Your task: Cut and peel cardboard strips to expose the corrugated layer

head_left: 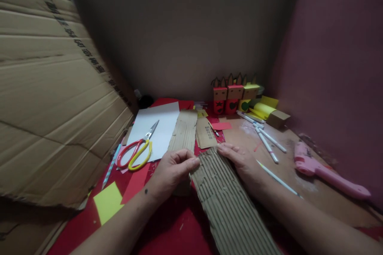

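A long strip of corrugated cardboard [230, 203] lies on the red table, ridged side up, running from the near edge toward the middle. My left hand [172, 171] grips its far left corner, fingers curled over the edge. My right hand [242, 161] holds the far right corner, fingers pressed down on the strip's end. Beyond the strip lie two smaller brown cardboard pieces [185, 131].
Red-and-yellow scissors [136, 151] rest on a white sheet [161, 121]. A pink glue gun [326, 171] lies right, white pens [267, 139] beside it. Small cardboard figures [233, 95] stand at the back. A large cardboard panel [50, 87] leans on the left. A yellow paper square [107, 201] lies near left.
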`<state>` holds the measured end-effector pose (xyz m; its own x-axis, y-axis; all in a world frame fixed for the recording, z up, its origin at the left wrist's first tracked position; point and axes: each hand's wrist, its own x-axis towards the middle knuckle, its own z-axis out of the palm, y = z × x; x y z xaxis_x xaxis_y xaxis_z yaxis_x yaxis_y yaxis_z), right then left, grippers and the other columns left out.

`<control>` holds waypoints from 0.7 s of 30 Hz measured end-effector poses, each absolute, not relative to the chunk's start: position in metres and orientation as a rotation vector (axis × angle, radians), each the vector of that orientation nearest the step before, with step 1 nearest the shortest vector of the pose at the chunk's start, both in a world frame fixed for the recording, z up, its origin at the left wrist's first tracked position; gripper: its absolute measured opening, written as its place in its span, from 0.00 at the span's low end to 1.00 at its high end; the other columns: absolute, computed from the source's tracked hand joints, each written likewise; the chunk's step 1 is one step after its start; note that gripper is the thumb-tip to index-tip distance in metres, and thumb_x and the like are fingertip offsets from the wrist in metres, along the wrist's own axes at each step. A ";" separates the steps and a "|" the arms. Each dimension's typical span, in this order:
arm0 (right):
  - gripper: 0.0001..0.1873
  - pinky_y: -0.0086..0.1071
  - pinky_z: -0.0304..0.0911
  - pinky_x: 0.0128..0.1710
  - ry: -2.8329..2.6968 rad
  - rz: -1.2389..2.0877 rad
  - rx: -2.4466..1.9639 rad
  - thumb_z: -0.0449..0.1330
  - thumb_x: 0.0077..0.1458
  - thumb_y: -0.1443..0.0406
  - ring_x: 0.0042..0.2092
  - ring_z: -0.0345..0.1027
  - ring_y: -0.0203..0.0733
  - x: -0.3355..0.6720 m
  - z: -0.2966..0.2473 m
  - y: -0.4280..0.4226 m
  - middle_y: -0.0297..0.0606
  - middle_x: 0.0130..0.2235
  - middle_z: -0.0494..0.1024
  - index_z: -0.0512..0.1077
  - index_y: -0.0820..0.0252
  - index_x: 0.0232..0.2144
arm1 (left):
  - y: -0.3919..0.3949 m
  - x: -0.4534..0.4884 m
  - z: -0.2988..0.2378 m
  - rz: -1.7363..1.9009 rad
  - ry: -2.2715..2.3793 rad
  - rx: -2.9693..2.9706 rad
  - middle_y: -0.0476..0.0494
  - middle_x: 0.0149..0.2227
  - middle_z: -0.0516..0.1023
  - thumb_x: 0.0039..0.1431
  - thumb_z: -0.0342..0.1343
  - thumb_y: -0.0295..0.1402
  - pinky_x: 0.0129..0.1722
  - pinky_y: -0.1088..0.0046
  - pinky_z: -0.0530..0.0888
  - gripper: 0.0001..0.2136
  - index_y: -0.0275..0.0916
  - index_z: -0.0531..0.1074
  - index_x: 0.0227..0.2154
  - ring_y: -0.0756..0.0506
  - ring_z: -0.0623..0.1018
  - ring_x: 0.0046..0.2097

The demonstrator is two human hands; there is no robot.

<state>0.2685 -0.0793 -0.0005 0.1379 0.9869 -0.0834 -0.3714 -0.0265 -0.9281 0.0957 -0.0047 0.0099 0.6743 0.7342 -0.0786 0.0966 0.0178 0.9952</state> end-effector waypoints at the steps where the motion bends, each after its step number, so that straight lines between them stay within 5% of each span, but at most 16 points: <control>1: 0.13 0.28 0.58 0.27 -0.811 1.289 -1.019 0.59 0.50 0.56 0.25 0.63 0.34 0.269 0.000 -0.080 0.30 0.22 0.70 0.69 0.61 0.23 | -0.004 0.095 0.009 0.581 0.737 1.488 0.56 0.17 0.59 0.51 0.58 0.38 0.18 0.80 0.50 0.12 0.35 0.67 0.21 0.57 0.55 0.20; 14: 0.11 0.32 0.62 0.31 -0.819 1.599 -0.950 0.60 0.47 0.63 0.25 0.69 0.36 0.263 -0.001 -0.086 0.38 0.25 0.77 0.76 0.65 0.32 | -0.003 0.095 0.006 0.604 0.755 1.432 0.56 0.16 0.57 0.54 0.53 0.44 0.16 0.81 0.52 0.17 0.35 0.64 0.19 0.56 0.56 0.18; 21: 0.12 0.29 0.61 0.28 -0.870 1.635 -0.953 0.59 0.49 0.63 0.25 0.69 0.36 0.261 -0.001 -0.086 0.39 0.25 0.77 0.76 0.67 0.31 | -0.006 0.099 0.006 0.558 0.742 1.429 0.50 0.24 0.71 0.51 0.57 0.40 0.24 0.79 0.62 0.12 0.35 0.73 0.28 0.53 0.68 0.25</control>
